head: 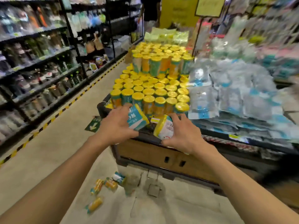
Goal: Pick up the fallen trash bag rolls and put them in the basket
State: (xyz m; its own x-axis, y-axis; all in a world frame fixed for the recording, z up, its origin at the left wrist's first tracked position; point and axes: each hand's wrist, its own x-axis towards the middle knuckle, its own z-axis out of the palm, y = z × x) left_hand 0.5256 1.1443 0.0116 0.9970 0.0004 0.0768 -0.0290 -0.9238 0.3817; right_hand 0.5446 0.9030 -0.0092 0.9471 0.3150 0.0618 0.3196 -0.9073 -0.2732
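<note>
Each grip is clamped on one trash bag roll, left hand and right hand at the basket's near edge, where a careless drop could topple the packed upright rolls while others lie on the floor.

Nothing is reading clearly: roll labels, yellow hanging signs all blurred; green floor sticker is showing only an arrow.
</note>
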